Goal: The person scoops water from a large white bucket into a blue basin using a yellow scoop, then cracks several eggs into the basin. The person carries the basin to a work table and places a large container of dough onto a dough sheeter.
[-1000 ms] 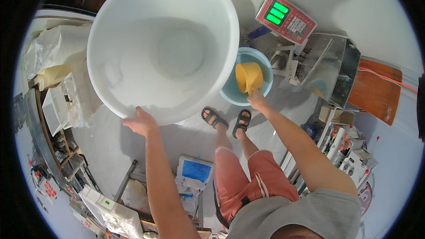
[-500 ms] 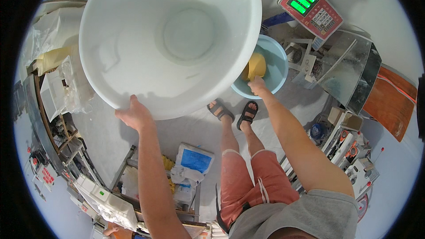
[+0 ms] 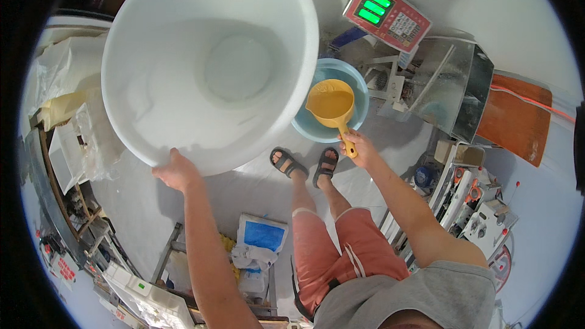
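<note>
Floor: pale grey floor [image 3: 152,207] fills the middle of the frame; the person's sandalled feet [image 3: 304,164] stand at centre.
Left edge: cluttered shelves with plastic-wrapped goods [image 3: 67,116].
Lower centre: a blue-and-white bag [image 3: 262,234] on a metal rack.
Left hand [image 3: 177,170]: fingers curled over the near rim of the white tub, gripping it.
White tub [image 3: 207,67]: large, round, tilted so its inside shows; fills the upper left to centre.
Right hand [image 3: 359,146]: closed around the handle of the yellow scoop.
Yellow scoop [image 3: 331,102]: centre right, held over the light-blue basin [image 3: 359,85], just beside the tub.
Upper right: a red weighing scale with green display [image 3: 387,15], a metal hopper [image 3: 451,85], an orange board [image 3: 515,119].
</note>
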{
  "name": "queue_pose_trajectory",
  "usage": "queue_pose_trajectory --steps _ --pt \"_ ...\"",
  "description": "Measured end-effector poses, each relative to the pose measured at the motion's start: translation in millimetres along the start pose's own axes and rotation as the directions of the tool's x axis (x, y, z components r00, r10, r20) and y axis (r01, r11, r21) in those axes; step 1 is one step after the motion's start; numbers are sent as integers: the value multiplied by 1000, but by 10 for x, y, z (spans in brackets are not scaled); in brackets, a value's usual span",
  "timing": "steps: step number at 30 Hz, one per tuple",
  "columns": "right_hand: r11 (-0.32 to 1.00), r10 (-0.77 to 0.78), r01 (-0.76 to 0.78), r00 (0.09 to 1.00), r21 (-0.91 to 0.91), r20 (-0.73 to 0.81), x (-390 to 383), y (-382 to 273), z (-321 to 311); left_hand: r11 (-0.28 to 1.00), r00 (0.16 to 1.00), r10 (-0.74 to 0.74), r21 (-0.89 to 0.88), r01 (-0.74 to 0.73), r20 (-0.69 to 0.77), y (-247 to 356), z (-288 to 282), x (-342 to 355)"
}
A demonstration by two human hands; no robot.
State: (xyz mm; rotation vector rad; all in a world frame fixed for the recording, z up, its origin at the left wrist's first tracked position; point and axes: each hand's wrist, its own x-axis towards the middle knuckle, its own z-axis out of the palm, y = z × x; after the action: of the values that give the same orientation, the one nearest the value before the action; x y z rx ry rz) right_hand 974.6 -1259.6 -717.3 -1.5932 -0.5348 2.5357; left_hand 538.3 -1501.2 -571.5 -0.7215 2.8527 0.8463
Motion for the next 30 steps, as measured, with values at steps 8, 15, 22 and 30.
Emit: queue_pose_trajectory --steps 8,15,22,30 --pt "998 -57 56 998 42 28 -460 -164 315 1000 1000 17 -9 -17 -1 19 -6 -39" --pt "997 -78 78 996 3 34 -633 -227 500 999 1000 14 51 -15 12 48 -58 -46" --pt "998 -67 67 996 -9 54 -649 -202 475 999 1000 26 44 -26 -9 3 -35 16" --pt "999 -41 41 999 -5 25 -1156 -314 501 999 1000 -2 42 2 -8 -31 -14 78"
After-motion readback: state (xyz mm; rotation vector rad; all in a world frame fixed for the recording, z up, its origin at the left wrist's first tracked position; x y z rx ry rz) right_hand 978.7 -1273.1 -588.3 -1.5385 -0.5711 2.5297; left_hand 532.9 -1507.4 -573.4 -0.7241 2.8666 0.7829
